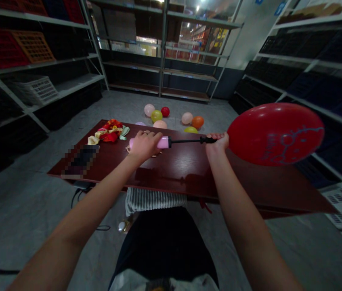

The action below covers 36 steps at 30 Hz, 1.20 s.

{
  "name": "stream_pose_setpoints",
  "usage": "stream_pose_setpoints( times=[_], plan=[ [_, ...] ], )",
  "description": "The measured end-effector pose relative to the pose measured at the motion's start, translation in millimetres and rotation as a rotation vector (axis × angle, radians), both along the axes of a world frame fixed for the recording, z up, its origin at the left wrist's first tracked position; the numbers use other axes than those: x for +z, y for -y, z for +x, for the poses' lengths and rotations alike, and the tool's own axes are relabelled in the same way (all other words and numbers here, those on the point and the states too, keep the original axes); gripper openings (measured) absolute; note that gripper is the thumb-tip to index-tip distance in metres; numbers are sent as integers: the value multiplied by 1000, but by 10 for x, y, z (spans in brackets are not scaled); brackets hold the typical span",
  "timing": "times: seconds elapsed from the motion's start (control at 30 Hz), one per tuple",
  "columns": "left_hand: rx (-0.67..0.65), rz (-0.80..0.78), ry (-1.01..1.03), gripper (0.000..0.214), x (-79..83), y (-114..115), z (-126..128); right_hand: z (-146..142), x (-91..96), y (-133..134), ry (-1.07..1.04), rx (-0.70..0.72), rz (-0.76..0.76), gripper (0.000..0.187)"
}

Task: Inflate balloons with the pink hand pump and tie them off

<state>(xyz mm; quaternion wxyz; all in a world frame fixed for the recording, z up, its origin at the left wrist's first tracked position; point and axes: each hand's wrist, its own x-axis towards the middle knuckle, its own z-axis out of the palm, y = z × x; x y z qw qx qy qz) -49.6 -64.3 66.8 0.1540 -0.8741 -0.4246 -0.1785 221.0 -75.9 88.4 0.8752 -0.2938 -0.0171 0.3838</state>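
A pink balloon pump (164, 142) lies level across the air over the dark red table, its black rod drawn out to the right. My left hand (145, 144) is closed around the pink barrel. At the other end my right hand (218, 142) grips the black end piece, by the neck of a large inflated red balloon (275, 134). That balloon has a light blue line drawing on it and reaches out to the right. The balloon's neck is hidden by my fingers. Some pale, stringy material (158, 154) shows under my left hand.
Limp balloons (112, 131) in several colours and a pixelated dark flat object (81, 160) lie on the table's (177, 173) left side. Inflated balloons (156, 116) rest on the floor beyond. Shelves (162, 52) with crates (37, 89) surround the area.
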Motion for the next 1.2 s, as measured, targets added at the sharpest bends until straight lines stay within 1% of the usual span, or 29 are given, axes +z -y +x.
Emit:
stream_pose_setpoints(
  times=[0.1,0.2,0.37,0.47,0.57,0.7,0.8,0.87,0.97,1.1,1.2],
  plan=[
    [9,3,12,31,31,-1,-87,43,-25,1,16,0,-3,36],
    [42,49,56,28,161,18,-51,15,-34,-20,-4,-11,8,36],
    [142,187,130,29,410,100,109,-91,58,-17,-58,-42,70,36],
    [138,177,173,30,483,172,230,-181,147,12,-81,-42,115,36],
    [119,155,209,30,515,264,413,-308,221,26,-40,-16,112,35],
    [96,175,203,29,506,358,654,-503,277,14,8,43,103,35],
    [51,147,148,22,448,348,694,-587,280,9,14,40,123,36],
    [-5,104,109,21,395,308,649,-596,259,8,60,38,113,36],
    [-60,36,83,29,328,231,543,-563,194,-4,123,44,86,37],
    [-50,-71,-5,33,284,123,383,-469,95,-22,102,53,51,39],
    [-54,-135,-79,37,259,50,216,-351,48,-7,58,56,40,38]
  ],
)
